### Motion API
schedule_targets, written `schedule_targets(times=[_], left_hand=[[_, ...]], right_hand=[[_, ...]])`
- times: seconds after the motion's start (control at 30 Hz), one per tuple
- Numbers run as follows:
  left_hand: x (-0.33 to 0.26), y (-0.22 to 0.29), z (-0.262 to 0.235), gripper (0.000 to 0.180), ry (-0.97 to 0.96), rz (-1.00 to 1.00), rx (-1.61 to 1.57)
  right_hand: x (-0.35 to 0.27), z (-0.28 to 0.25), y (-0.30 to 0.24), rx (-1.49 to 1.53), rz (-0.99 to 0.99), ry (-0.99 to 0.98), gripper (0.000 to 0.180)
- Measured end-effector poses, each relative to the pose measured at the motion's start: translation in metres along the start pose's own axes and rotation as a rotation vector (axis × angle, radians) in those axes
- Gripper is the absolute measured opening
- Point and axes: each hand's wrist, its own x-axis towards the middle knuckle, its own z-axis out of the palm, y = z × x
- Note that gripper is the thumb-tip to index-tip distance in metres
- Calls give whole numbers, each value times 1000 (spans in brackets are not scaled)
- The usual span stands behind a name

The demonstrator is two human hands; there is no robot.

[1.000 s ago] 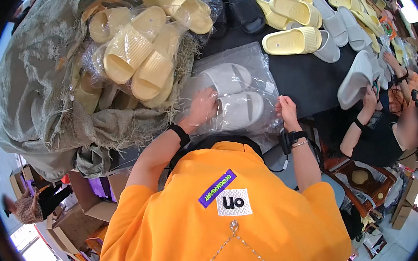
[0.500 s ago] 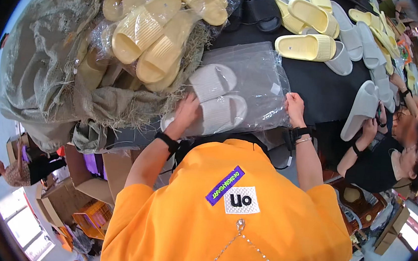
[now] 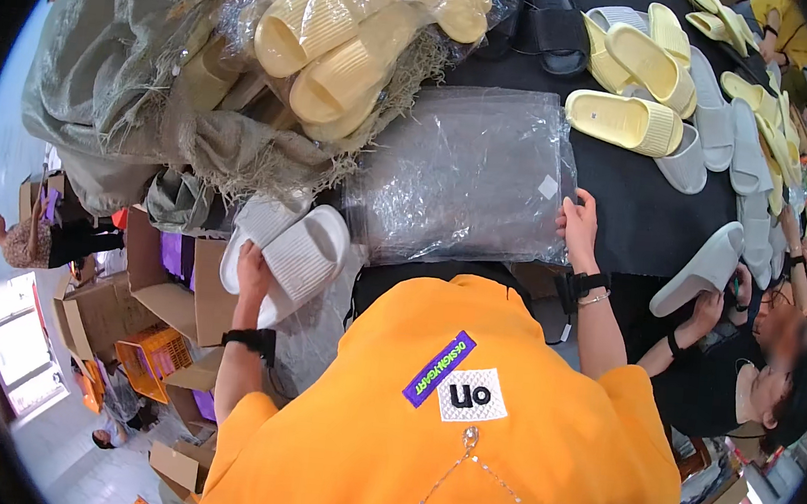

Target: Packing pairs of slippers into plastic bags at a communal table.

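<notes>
Two pale slippers (image 3: 300, 254), left hand (image 3: 253, 275) gripping: slackening risked a drop | right hand (image 3: 580, 231) touched clear bags (image 3: 463, 176), pinch unclear: tugging risked sliding

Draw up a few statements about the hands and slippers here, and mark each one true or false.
1. The left hand holds pale slippers. True.
2. The right hand rests on a black slipper. False: it is at the right edge of the clear plastic bags.
3. The plastic-wrapped slippers at the mouth of the sack are black. False: they are yellow.
4. At the right, a co-worker's hand holds a pale slipper. True.
</notes>
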Motion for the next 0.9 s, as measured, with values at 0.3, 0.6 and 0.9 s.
schedule_targets(times=[0.3,0.6,0.9], left_hand=[[74,198,-27,33,-448,-360,-1184],[160,313,176,18,-265,430,-209],[214,243,209,17,-129,402,140]], right_hand=[[1,9,24,-3,-188,-124,31],[-21,3,28,-87,-367,-12,20],[-35,1,43,-175,-261,-66,14]])
